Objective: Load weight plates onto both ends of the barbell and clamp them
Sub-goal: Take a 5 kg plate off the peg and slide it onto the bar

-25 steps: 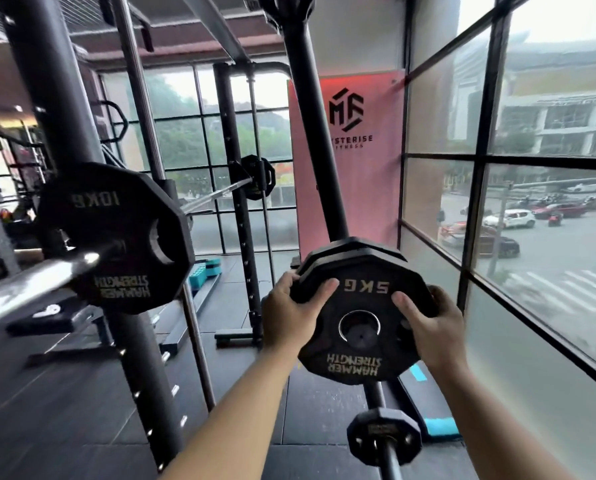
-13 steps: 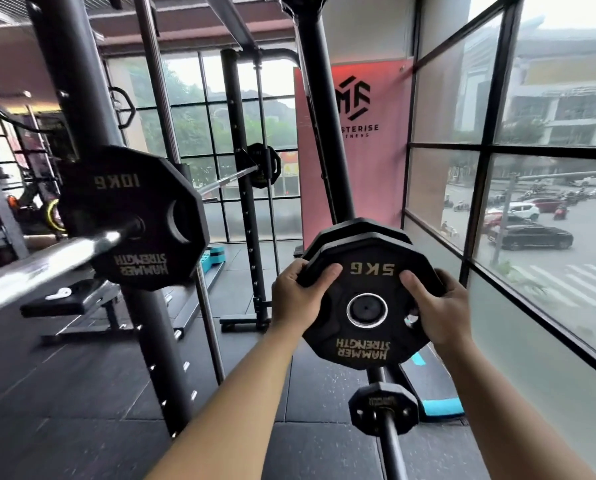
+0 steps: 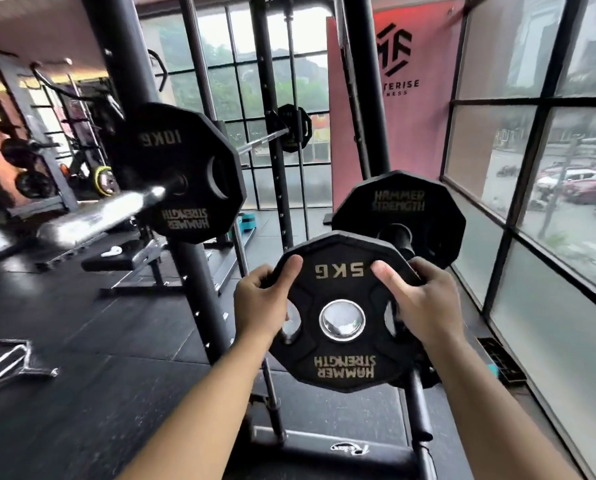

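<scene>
Two hands on one plate: the left hand (image 3: 261,306) and right hand (image 3: 424,306) grip the 5 kg plate (image 3: 341,355) by opposite edges, thumbs flat on the near face and fingers curled round the rim to the back. It is carried in the air at about chest height, upright, lettering upside down, and touches nothing but the hands. It is off the spare plate (image 3: 400,202), which sits on its peg just behind. The barbell (image 3: 92,220) lies to the left on the rack post (image 3: 126,64), its bare chrome end pointing toward the camera, with a 10 kg plate (image 3: 182,168) already on it. No clamp shows on that end. The far end is too small to read properly. Judgement: plate picked, not yet threaded. Risks: (1) the rim grip is by thumbs and fingertips only, so a slip during the swing left would drop the plate onto the floor (image 3: 81,341) or onto feet. (2) If the centre hole meets the bar end tilted, it could bind or knock the bar in its hooks. (3) With no clamp on, the plates could slide outward if the bar tips
</scene>
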